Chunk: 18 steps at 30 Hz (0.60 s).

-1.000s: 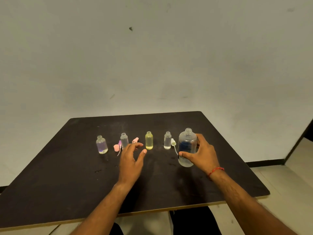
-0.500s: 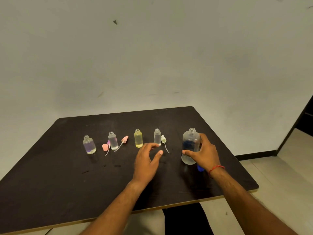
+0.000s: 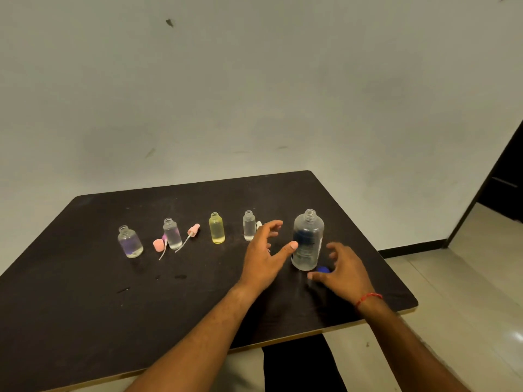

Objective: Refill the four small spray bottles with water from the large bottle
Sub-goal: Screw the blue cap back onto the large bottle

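Four small uncapped spray bottles stand in a row on the black table: a purple-tinted one, a clear one, a yellow one and a clear one. The large clear bottle stands upright and uncapped to their right. My left hand is open, its thumb tip at the large bottle's left side. My right hand is open just right of and below that bottle, fingers spread over a blue cap.
Two pink spray heads with tubes lie beside the second bottle, and a white spray head lies by the fourth. The table's right edge and corner are close to my right wrist. A doorway opens at the right.
My right hand has let go of the large bottle and dropped toward the blue cap. My left hand has moved right to the large bottle's side.
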{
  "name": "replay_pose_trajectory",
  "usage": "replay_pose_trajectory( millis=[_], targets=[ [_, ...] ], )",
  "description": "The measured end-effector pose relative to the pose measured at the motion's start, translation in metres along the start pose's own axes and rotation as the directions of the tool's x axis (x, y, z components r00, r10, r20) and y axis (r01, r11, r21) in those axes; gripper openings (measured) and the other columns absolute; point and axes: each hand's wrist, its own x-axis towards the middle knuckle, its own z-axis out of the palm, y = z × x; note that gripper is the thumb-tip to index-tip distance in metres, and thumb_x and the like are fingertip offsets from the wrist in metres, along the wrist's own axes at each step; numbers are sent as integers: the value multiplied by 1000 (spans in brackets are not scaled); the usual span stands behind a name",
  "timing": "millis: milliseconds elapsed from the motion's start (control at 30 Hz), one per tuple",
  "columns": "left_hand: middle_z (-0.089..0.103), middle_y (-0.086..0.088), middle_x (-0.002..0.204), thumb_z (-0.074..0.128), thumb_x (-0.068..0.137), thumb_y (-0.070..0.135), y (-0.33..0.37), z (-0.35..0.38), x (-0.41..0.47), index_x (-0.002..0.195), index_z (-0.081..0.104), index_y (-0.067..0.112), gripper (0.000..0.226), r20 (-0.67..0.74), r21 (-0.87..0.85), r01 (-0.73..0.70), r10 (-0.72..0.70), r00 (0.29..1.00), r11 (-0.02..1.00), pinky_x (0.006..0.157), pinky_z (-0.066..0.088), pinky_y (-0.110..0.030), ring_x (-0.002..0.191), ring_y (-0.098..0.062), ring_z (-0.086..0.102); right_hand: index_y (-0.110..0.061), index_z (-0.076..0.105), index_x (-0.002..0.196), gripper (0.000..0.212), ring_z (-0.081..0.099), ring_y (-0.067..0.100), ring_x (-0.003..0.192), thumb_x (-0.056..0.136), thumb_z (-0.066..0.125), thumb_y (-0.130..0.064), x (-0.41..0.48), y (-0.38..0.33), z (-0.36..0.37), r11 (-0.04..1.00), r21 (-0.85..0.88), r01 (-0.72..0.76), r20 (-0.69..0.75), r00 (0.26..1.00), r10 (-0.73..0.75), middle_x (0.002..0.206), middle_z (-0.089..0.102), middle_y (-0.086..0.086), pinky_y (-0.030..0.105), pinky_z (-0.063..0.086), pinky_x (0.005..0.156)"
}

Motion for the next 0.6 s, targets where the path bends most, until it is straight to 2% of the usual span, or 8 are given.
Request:
replay_pose_trajectory(
  millis=[100,200,367,500,600],
  targets=[
    [49,20,142,82,78,46,5,13,8,142,44,36,75,79,-35,14,-11,997,999,102,42,-22,128,1,49,-28,62,108,52,55,8,91,65,87,-40,-4,7,2,995,-101,5,64,998,2,108,56,-4,23,49,84],
    [47,19,145,84,73,52,10,22,18,145,40,38,86,110,-40,2,3,994,999,101,39,-17,128,2,47,-30,65,98,31,54,8,88,72,83,-31,-5,6,2,996,-94,-3,37,999,7,102,58,-6,24,49,84],
    [48,20,144,83,68,59,13,28,30,144,39,41,89,123,-43,-30,35,992,999,95,40,-11,123,7,48,-31,66,98,27,57,7,85,76,81,-24,-5,8,-4,1000,15,6,-34,999,-6,95,60,-10,26,50,86],
    [56,30,129,83,76,47,13,29,34,133,47,46,67,121,-42,-55,60,991,998,91,43,-5,119,11,52,-26,69,107,32,64,12,90,79,78,-13,-3,2,-16,992,110,56,-115,992,-44,96,64,-6,37,54,93],
    [58,36,121,82,79,40,14,31,34,127,51,48,58,110,-35,-78,81,991,996,90,44,-5,115,12,54,-23,62,116,42,67,14,86,79,78,-11,1,-12,-28,985,141,101,-180,981,-75,99,64,-2,38,57,88]
  ],
)
